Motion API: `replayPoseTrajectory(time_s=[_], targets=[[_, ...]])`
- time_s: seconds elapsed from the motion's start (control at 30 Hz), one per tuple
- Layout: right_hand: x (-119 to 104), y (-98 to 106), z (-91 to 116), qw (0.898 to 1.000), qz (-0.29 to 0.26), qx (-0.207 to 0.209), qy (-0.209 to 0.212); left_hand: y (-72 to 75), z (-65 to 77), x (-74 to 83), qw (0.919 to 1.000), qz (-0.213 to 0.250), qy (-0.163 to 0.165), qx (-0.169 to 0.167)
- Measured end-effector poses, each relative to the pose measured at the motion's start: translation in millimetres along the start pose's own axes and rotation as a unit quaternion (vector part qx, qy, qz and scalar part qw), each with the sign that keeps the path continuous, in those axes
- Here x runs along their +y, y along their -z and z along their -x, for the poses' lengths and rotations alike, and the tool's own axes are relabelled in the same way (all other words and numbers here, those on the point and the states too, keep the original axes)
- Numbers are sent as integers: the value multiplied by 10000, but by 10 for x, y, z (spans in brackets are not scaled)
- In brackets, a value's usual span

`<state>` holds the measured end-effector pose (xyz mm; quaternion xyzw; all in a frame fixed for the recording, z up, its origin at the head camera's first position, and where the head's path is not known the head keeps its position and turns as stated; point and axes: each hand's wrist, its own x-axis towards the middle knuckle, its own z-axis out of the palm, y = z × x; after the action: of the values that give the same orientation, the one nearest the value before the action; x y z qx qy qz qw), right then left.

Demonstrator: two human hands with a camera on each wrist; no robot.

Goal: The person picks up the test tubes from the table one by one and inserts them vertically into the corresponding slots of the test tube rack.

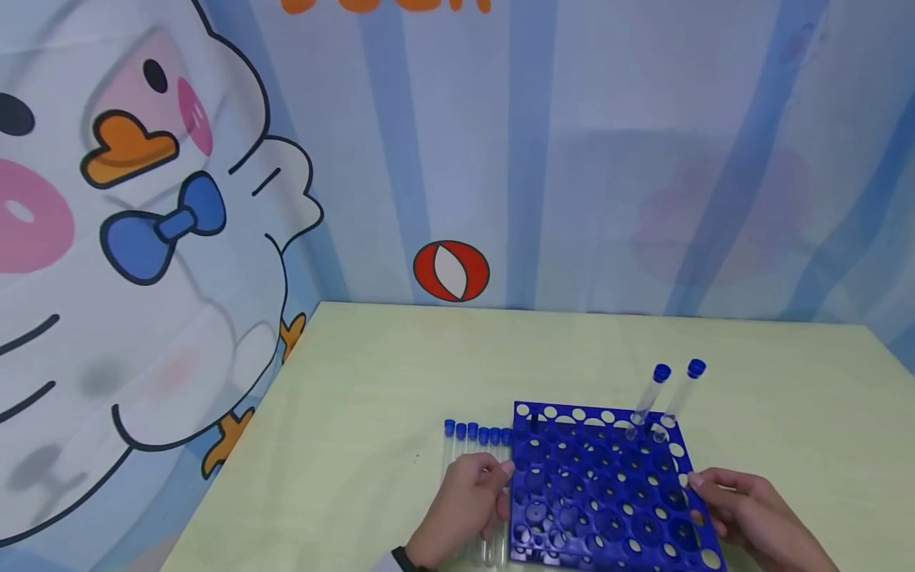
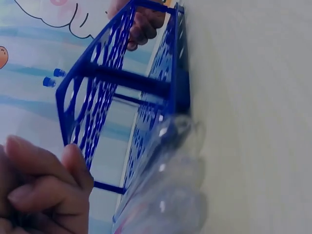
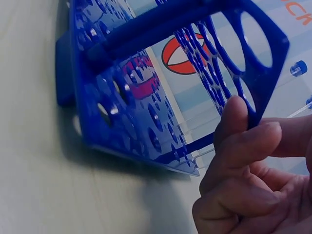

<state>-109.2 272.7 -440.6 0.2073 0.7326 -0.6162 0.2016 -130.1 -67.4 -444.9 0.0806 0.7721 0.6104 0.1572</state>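
Observation:
A blue plastic test tube rack (image 1: 586, 433) with rows of round holes stands on the table. Two clear test tubes (image 1: 650, 393) with blue caps stand tilted in its far right holes. My left hand (image 1: 468, 494) grips the rack's left edge, the thumb at its upper plate. On the opposite side, my right hand (image 1: 747, 504) pinches the right edge; the right wrist view has the fingers (image 3: 234, 119) at the upper plate's corner. Several capped test tubes (image 1: 472, 431) lie side by side left of the rack, partly hidden under my left hand.
The pale yellow table (image 1: 343, 381) extends behind and to both sides of the rack. A cloth backdrop (image 1: 600, 199) with a cartoon duck and a red-and-white ball hangs along the far edge. A black band (image 1: 403, 558) circles my left wrist.

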Motion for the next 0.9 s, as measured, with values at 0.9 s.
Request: replayPoseTrajectory(time_s=[0.9], targets=[[15,0,9,9997,239,93,-34,609,-90,-158,9693,-2007,720,1223]])
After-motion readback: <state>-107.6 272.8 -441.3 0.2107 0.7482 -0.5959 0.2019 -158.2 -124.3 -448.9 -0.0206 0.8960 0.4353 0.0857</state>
